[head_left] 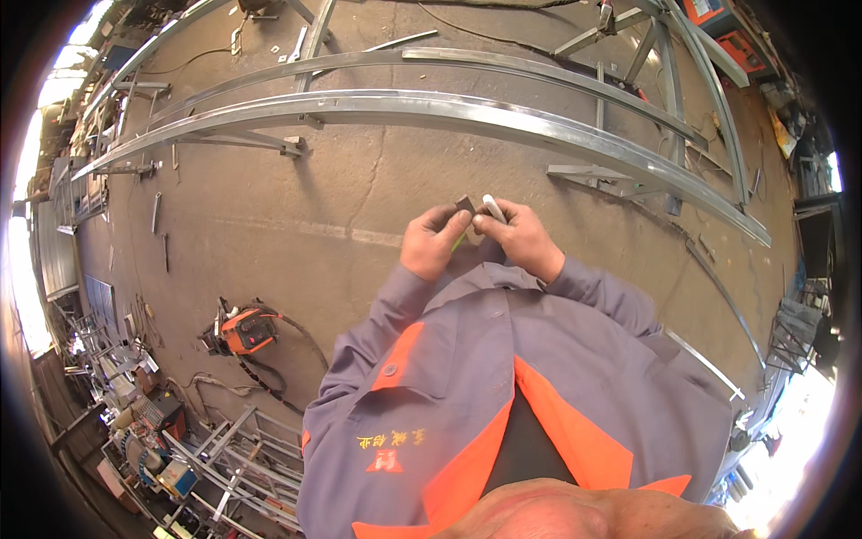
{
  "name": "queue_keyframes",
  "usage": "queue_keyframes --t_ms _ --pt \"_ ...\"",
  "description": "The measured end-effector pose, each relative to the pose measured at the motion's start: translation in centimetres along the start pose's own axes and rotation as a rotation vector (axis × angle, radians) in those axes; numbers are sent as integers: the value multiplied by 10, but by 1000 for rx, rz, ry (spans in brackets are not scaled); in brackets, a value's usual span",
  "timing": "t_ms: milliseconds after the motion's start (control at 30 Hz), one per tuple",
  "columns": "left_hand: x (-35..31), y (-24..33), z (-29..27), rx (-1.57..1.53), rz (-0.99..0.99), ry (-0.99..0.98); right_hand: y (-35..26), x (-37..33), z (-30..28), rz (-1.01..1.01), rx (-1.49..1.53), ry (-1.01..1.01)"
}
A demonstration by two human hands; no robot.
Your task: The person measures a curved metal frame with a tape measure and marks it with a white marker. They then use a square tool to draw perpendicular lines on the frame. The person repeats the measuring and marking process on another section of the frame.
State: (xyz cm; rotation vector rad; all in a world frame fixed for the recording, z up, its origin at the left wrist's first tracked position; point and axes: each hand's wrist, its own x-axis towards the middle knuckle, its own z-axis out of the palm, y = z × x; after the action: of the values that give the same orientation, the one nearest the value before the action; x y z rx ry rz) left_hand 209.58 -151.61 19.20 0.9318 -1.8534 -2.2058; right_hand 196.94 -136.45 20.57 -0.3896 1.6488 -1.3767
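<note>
tilted white stick (pixel 494 209) beside dark piece (pixel 464 204)

A crack (pixel 371 180) runs across a brown workshop floor (pixel 269 202), where long silver rails (pixel 404 108) span the far side, two slim metal pieces (pixel 156 214) lie toward the left edge, an orange-and-black machine (pixel 249 332) sits nearer, and metal frames (pixel 235 460) crowd the near left corner.

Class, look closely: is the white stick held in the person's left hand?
No, the right hand holds the white stick, while the left hand pinches a small dark piece.
</note>
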Motion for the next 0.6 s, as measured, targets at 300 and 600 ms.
queue_keyframes --t_ms 300,600 --pt "192 54 -88 114 9 129 -62 209 -1 -121 -149 52" --pt "459 59 -163 791 -266 104 -63 436 -56 120 31 151"
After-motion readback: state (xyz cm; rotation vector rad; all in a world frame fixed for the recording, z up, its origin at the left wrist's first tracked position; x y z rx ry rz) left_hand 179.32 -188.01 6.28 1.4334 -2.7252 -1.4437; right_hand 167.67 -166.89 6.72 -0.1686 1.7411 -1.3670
